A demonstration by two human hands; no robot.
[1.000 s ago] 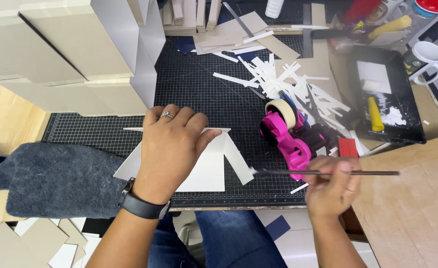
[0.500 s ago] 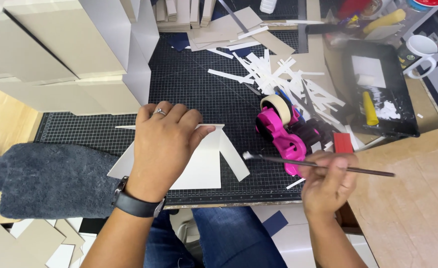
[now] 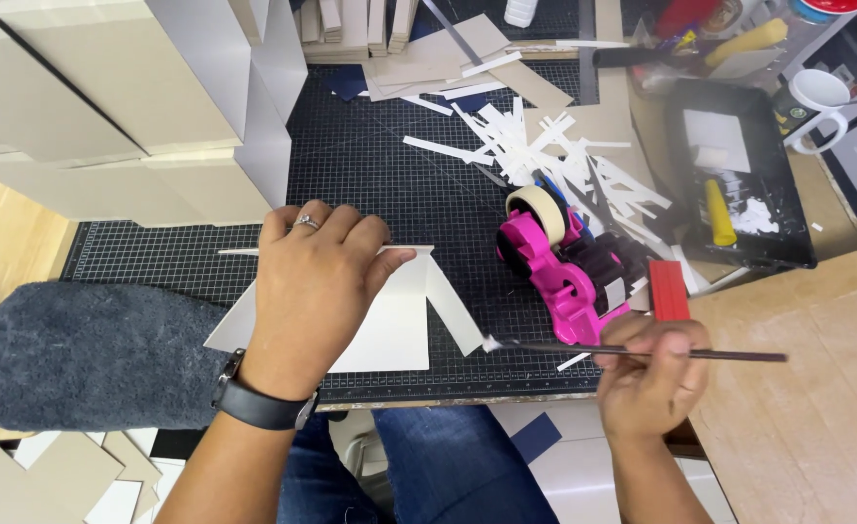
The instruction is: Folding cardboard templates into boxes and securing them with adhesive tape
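Left hand (image 3: pixel 317 286) is down flat, fingers spread, pressing the white card piece (image 3: pixel 394 325) onto the black cutting mat (image 3: pixel 370 165); the card lies at the mat's near edge, partly under that palm, with a narrow flap angling off its right side. Right hand (image 3: pixel 651 374) is closed in a pinch around a thin brush (image 3: pixel 632 351), held level just right of the card; its whitish tip points at the flap and sits just off it, so I cannot tell whether it touches.

As for progress, I'd judge this mid-way: the card is cut and shaped, the flap looks bare of any coating, and a heap of white offcut strips (image 3: pixel 545 155) at the mat's far side says the cutting is largely behind us; joining looks to be what remains.

Just right of the card stands a pink tape dispenser (image 3: pixel 559 267) with a cream roll; beyond it a black tray (image 3: pixel 782 209) holding white paste and a yellow roller (image 3: pixel 717 212); a white bottle (image 3: pixel 517 12) at the mat's far edge; a grey towel (image 3: pixel 79 354) left of the card.
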